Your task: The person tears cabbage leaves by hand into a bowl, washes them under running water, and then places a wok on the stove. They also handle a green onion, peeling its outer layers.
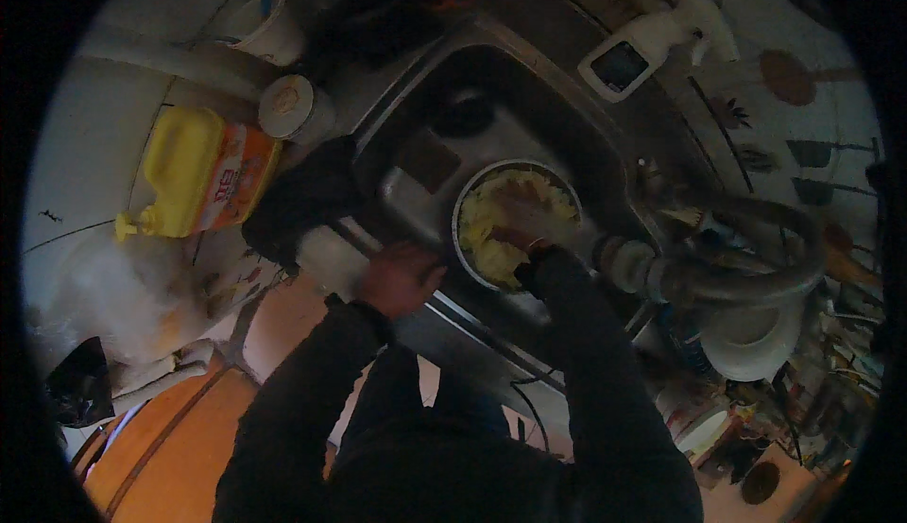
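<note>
A round bowl [457,239] with a pale rim stands in a metal sink basin [407,200], filled with yellowish, shredded-looking food [489,257]. My right hand [535,218] reaches into the food from the bowl's near right side; its fingers are blurred and partly sunk among the pieces, so whether they grip any cannot be told. On the sink's near left edge rests my left hand [402,278], outside the bowl, its fingers bent over the rim and holding no visible object.
A yellow jug with a pump [184,169] and a lidded white tub [287,108] stand left. A white spray bottle [631,59] lies beyond the sink. At right are a thick curved hose [786,282] and a white bowl [751,346]. Dark cloth [305,197] hangs over the left edge.
</note>
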Demonstrator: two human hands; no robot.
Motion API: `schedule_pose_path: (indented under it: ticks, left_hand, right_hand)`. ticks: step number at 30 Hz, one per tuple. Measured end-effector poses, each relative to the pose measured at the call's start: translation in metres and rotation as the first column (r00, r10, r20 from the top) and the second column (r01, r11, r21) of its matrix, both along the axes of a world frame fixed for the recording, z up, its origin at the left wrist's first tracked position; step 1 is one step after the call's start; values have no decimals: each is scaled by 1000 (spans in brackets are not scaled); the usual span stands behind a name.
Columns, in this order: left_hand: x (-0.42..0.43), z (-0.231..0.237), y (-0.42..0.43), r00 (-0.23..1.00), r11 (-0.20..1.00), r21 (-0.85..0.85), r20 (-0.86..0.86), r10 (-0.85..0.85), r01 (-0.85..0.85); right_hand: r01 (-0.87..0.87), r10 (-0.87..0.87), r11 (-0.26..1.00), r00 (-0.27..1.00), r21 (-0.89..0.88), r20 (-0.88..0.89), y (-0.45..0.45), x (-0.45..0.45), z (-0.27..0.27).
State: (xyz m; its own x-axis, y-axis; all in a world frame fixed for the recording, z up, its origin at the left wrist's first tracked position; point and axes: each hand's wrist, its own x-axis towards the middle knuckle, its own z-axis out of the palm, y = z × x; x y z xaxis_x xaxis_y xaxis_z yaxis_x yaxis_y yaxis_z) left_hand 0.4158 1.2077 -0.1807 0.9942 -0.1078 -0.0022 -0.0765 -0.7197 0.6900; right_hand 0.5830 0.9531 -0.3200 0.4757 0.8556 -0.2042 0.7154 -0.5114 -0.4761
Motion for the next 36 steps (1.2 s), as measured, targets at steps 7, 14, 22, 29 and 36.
schedule_pose_path:
  ticks: [7, 14, 22, 29, 36]
  left_hand:
    - [2, 3, 1, 997, 998, 60, -71, 8, -4]
    - [-1, -2, -1, 995, 998, 58, -101, 26, -21]
    - [-1, -3, -1, 992, 999, 43, -126, 16, -10]
    - [-1, -2, 0, 996, 998, 29, -71, 51, -49]
    - [-1, -3, -2, 997, 999, 29, -72, 24, -22]
  right_hand:
    - [294, -294, 956, 954, -18, -50, 44, -71, 28]
    - [196, -193, 979, 979, -48, 62, 44, -57, 33]
    - [421, -411, 906, 901, -52, 142, 14, -55, 18]
    - [248, -201, 967, 889, 63, -412, 25, -53, 23]
    - [174, -179, 980, 983, -98, -47, 73, -75, 4]
